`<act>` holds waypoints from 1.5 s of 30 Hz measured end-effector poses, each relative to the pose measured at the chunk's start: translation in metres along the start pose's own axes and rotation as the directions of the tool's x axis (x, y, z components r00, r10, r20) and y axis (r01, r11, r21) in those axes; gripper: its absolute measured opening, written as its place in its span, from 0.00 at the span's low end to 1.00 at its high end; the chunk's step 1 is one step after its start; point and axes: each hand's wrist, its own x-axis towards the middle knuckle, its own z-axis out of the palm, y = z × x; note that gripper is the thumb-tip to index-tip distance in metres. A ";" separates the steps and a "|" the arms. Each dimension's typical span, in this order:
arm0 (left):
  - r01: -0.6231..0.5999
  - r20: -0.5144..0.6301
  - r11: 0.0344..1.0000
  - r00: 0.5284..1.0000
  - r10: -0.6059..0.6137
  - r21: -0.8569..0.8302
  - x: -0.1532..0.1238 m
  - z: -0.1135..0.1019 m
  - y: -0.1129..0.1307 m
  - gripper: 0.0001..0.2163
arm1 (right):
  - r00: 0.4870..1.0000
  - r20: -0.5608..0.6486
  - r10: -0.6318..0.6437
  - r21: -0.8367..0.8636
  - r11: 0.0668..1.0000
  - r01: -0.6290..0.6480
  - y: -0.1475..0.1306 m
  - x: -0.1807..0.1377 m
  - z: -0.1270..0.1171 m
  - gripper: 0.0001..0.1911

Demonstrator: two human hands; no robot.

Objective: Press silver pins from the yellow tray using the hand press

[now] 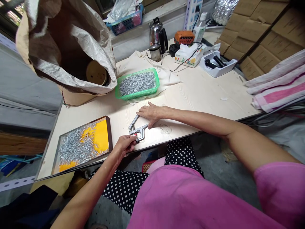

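A metal plier-like press tool (137,127) lies on the pale wooden table (205,92) near its front edge. My right hand (150,113) rests on the tool's handles, fingers laid over them. My left hand (125,143) is pinched at the tool's jaw end, fingers together on a small part too tiny to name. To the left sits a dark-framed tray (108,133) with a yellow bottom and a heap of small metal screws (73,148). Behind the tool stands a green basket (137,93) full of similar metal pieces.
A large open paper sack (71,47) stands at the back left. A kettle (158,33), a metal cup (155,52), a tissue box (188,55) and a white tray (218,68) line the back. Cardboard boxes (269,35) and folded towels (278,86) are on the right.
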 end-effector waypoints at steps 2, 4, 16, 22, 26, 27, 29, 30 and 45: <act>0.015 -0.016 1.000 1.000 -0.015 0.006 -0.001 0.001 0.001 0.13 | 1.000 0.006 0.008 -0.003 1.000 -0.008 -0.003 0.000 -0.003 0.44; 0.025 -0.032 1.000 0.999 -0.025 0.004 -0.001 0.002 0.001 0.13 | 1.000 0.023 0.020 -0.006 1.000 -0.020 -0.005 0.000 -0.005 0.42; -0.318 -0.200 0.651 0.780 0.593 0.690 -0.010 0.004 -0.011 0.11 | 0.997 0.034 0.075 -0.023 0.997 -0.075 -0.021 -0.010 -0.012 0.21; -0.510 0.226 0.024 0.422 0.878 0.860 0.029 0.019 0.001 0.22 | 0.992 0.057 0.113 0.011 0.993 -0.113 -0.028 -0.017 -0.015 0.28; -0.521 0.315 -0.039 0.453 0.834 0.852 0.055 0.018 0.012 0.29 | 0.984 0.067 0.164 0.018 0.986 -0.165 -0.023 -0.023 -0.014 0.35; -0.527 0.324 -0.041 0.456 0.829 0.849 0.058 0.017 0.015 0.30 | 0.982 0.067 0.176 0.004 0.984 -0.177 -0.022 -0.025 -0.013 0.33; -0.557 0.357 -0.054 0.452 0.818 0.829 0.063 0.015 0.022 0.30 | 0.978 0.060 0.202 -0.023 0.979 -0.201 -0.022 -0.027 -0.013 0.30; -0.574 0.380 -0.064 0.450 0.808 0.816 0.065 0.015 0.026 0.29 | 0.975 0.053 0.217 -0.029 0.976 -0.216 -0.023 -0.028 -0.013 0.29; -0.533 0.236 0.079 0.498 0.834 0.842 0.055 0.029 0.026 0.11 | 0.964 -0.090 0.251 0.064 0.967 -0.246 -0.026 -0.036 0.003 0.13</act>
